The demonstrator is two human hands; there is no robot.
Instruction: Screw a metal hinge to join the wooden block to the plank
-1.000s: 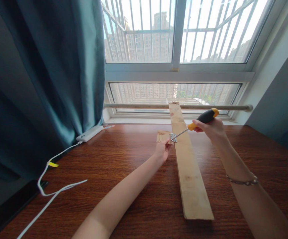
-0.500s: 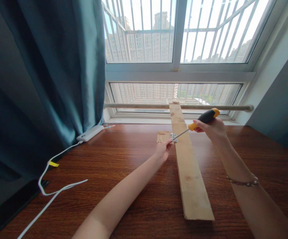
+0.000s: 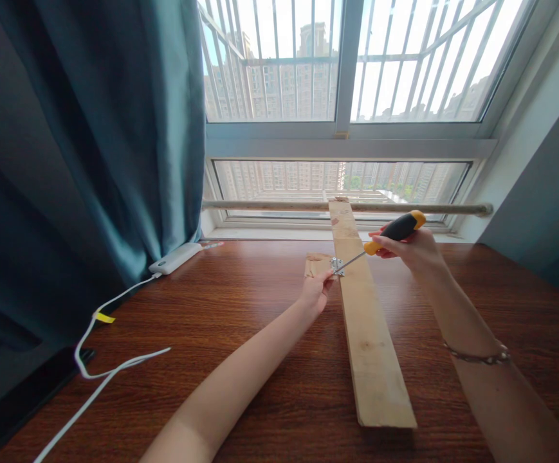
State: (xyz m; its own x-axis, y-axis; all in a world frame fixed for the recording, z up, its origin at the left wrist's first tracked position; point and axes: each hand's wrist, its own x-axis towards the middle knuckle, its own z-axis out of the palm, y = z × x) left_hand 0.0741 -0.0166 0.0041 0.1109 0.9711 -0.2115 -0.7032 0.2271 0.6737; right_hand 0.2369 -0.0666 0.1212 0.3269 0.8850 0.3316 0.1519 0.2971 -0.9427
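Note:
My right hand (image 3: 409, 251) is closed around the black and yellow handle of a screwdriver (image 3: 395, 229). Its thin shaft slants down to the left, and the tip meets a small metal hinge (image 3: 338, 265). The hinge lies across the seam between a long wooden board (image 3: 368, 321) and a short wooden block (image 3: 316, 258). Beside that tip, my left hand (image 3: 316, 292) has its thumb and fingers pinched together at the hinge's near edge. Whatever lies between them is too small to make out. The hand partly covers the short block.
Beneath everything is a dark wooden tabletop (image 3: 240, 289). A white power strip (image 3: 175, 258) with a white cable (image 3: 86, 334) lies at the left by the blue curtain (image 3: 163, 128). A horizontal rail (image 3: 269, 206) runs along the window behind the board's far end.
The fingers of my right hand have shifted on the screwdriver's handle, and the right wrist has turned slightly. My left hand and the wood stay in place.

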